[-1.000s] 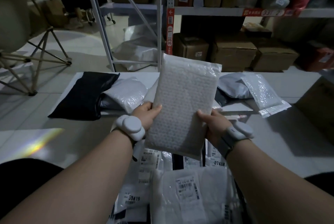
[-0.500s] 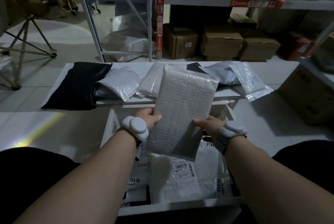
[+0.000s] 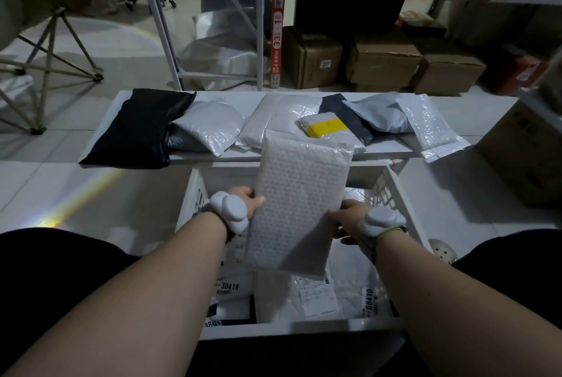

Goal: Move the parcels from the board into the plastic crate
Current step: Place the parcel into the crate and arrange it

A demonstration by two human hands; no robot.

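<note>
1. Head view, the hands: a person holds a white bubble-wrap parcel (image 3: 299, 209) by its two long edges. The left hand (image 3: 248, 199) grips the left edge, thumb on the front. The right hand (image 3: 346, 217) grips the right edge, fingers curled round it. Each wrist carries a white band.

2. Head view, where the parcel is: it hangs tilted, top end away from the person, above the open white plastic crate (image 3: 194, 194). It does not touch the crate. Labelled white parcels already lie on the crate's bottom under it.

3. Head view, beyond the crate: the white board (image 3: 471, 109) lies on the floor just behind the crate. On it lie a black bag (image 3: 140, 130), several grey mailers (image 3: 209, 127), a packet with a yellow face (image 3: 327, 127) and a bubble mailer (image 3: 431, 127) overhanging the right end.

4. Step in hand, as a judgement: this parcel is mid-transfer, lifted off the board and not yet put down.

5. Next move, as a judgement: lower it flat onto the parcels inside, loosen both hands, then reach forward to the board for another.
</note>
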